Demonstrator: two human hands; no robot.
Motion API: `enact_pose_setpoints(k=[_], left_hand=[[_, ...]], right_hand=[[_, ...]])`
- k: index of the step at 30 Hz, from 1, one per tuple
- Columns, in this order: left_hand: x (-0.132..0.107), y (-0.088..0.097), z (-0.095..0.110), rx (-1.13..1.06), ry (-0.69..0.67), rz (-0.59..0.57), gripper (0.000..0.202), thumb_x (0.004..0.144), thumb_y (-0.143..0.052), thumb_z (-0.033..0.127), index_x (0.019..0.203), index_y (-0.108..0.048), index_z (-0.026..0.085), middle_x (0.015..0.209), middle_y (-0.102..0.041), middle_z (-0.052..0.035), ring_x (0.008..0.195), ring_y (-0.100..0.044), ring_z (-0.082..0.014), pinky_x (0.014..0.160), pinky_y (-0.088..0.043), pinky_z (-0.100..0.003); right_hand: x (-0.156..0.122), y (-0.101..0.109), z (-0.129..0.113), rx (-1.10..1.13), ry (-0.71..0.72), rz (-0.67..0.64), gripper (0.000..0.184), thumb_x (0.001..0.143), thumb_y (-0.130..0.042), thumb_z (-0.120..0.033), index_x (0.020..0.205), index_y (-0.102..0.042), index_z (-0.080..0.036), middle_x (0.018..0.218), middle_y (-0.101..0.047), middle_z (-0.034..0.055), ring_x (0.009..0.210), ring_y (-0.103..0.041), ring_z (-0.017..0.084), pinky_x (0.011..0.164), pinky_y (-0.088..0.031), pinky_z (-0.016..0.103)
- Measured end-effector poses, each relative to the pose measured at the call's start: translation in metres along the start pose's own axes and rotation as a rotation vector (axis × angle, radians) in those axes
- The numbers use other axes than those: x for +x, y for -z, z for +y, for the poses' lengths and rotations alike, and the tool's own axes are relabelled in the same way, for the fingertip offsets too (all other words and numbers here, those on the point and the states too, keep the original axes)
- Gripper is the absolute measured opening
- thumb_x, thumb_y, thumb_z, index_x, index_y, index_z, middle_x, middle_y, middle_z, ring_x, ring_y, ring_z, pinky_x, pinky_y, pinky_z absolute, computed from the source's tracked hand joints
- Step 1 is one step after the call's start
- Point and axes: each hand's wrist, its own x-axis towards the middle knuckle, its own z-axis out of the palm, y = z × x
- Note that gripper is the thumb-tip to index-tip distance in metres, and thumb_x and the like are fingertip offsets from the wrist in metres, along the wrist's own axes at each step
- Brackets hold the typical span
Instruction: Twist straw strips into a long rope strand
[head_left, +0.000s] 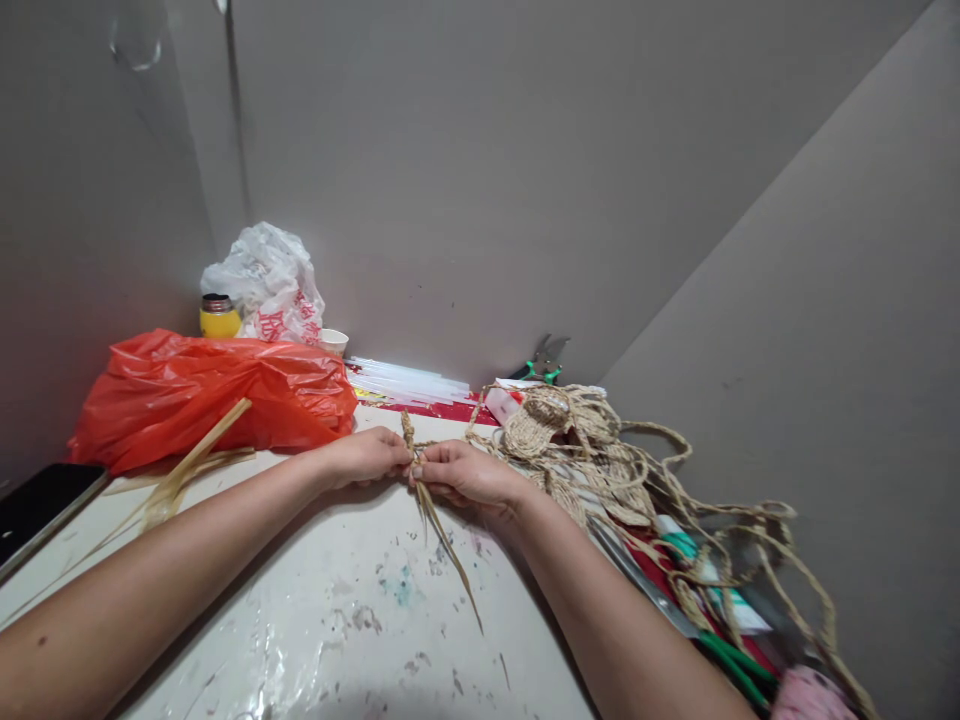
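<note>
My left hand (369, 457) and my right hand (461, 472) meet over the stained white table (337, 610), both pinched on a thin braid of dried straw (409, 430). The plaited end sticks up between the fingertips. Loose straw strands (446, 545) trail down from the hands toward me across the tabletop. My fingers are pressed together around the straw.
A heap of braided straw rope and woven pieces (592, 450) lies right of my hands. A red plastic bag (210, 395), white bag (266, 280), yellow jar (219, 317), paper cup (334, 341), clear sticks (409, 380), green-handled pliers (544, 365), loose straw stalks (187, 470) and a dark phone (37, 505) lie about.
</note>
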Motion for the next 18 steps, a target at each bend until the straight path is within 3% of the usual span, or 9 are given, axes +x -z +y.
enact_pose_setpoints(k=[5,11,15,18], left_hand=[[-0.002,0.003,-0.002,-0.083,-0.022,-0.072,0.026,0.075,-0.057,0.039,0.065,-0.048,0.017,0.045,-0.028,0.0087,0.038,-0.018,-0.0046,0.041,-0.008,-0.025],[0.002,0.004,-0.006,-0.175,0.018,-0.076,0.027,0.072,-0.062,0.037,0.062,-0.047,0.018,0.043,-0.028,0.0093,0.037,-0.016,-0.0038,0.04,-0.006,-0.024],[0.004,0.0,-0.007,-0.128,0.029,-0.029,0.026,0.073,-0.06,0.036,0.06,-0.047,0.018,0.041,-0.029,0.0092,0.035,-0.017,-0.0038,0.038,-0.009,-0.023],[0.005,-0.003,-0.009,-0.058,0.011,0.017,0.023,0.072,-0.06,0.035,0.061,-0.05,0.017,0.042,-0.032,0.0084,0.033,-0.022,-0.0043,0.037,-0.013,-0.022]], right_hand=[[-0.006,0.002,-0.007,-0.098,-0.008,0.025,0.032,0.07,-0.068,-0.043,0.064,-0.055,-0.015,0.044,-0.039,-0.0092,0.034,-0.024,0.003,0.033,-0.012,0.021],[-0.016,0.018,-0.013,-0.288,-0.032,0.115,0.03,0.08,-0.054,-0.039,0.076,-0.065,-0.012,0.045,-0.038,-0.0074,0.038,-0.025,0.005,0.038,-0.016,0.021],[-0.018,0.029,-0.011,-0.474,-0.017,0.214,0.027,0.079,-0.053,-0.035,0.07,-0.065,-0.013,0.05,-0.048,-0.0027,0.044,-0.036,0.008,0.043,-0.026,0.022],[-0.019,0.026,-0.019,-0.562,0.111,0.371,0.02,0.076,-0.055,-0.032,0.074,-0.065,-0.014,0.068,-0.062,0.0043,0.06,-0.052,0.015,0.056,-0.038,0.026]])
